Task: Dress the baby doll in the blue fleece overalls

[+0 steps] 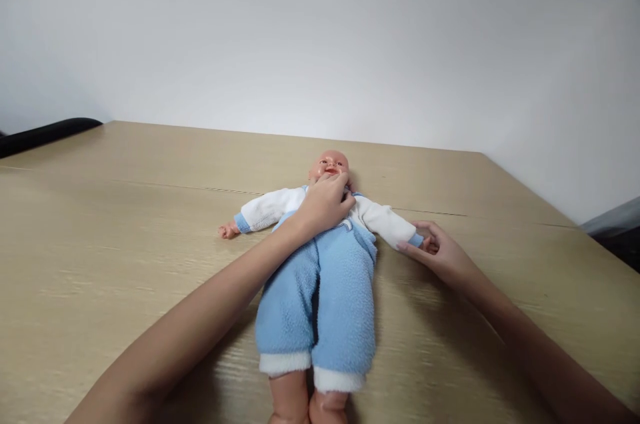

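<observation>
A baby doll (345, 291) in light-blue fleece trousers and a white top lies on its back on the wooden table, head away from me and bare legs toward me. Across its upper chest reaches my left hand (327, 203), fingers curled at the doll's chin and collar. This hand covers the doll's neck and part of the chest. On the right, my right hand (435, 249) has its thumb and fingers around the doll's outstretched arm at the blue cuff (416, 239), by the small plastic hand. The doll's other arm (270, 209) lies stretched out to the left.
The table (125, 264) has thin seams running across its top. A pale wall (300, 51) stands right behind its far edge. At the left edge is a black curved object (55, 134), perhaps a chair back. Something dark (617, 237) is beyond the right edge.
</observation>
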The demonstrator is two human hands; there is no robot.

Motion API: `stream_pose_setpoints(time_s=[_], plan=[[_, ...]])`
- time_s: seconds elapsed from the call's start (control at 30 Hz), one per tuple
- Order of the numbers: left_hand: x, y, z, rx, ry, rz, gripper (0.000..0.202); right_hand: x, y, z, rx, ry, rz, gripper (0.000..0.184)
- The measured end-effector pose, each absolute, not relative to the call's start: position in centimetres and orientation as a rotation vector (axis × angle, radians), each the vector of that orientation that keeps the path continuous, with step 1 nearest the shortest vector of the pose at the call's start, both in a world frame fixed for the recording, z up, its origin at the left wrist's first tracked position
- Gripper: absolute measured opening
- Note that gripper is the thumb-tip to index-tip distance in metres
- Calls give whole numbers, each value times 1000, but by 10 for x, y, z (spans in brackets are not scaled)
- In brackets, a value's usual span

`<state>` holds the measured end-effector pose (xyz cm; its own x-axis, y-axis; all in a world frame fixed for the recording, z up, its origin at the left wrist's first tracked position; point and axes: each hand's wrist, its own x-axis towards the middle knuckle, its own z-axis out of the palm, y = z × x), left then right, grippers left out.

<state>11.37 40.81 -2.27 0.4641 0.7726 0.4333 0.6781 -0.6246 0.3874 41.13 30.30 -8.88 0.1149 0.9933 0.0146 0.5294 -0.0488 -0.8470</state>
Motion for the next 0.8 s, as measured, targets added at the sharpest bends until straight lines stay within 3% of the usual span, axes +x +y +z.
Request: stream_pose_setpoints(time_s=[0.23, 0.43, 0.5, 0.57, 0.73, 0.8], plan=[[112, 410, -23, 2569, 1260, 903, 17, 426, 308, -90, -1723, -1607, 687, 56], [111, 410, -21, 2596, 1260, 832, 17, 417, 305, -85, -1596, -1801, -90, 45], [111, 411, -23, 2607, 1289, 821, 16, 400, 296, -79, -1514, -1794, -211, 39], [111, 411, -24, 2622, 1313, 835, 16, 378, 285, -73, -1443, -1777, -79, 32], [113, 407, -20, 2675, 1200, 966, 15, 330, 270, -76, -1259, -1670, 851, 37], [115, 403, -15, 2698, 1031, 993, 13, 324, 275, -83, -1198, -1612, 1068, 41]])
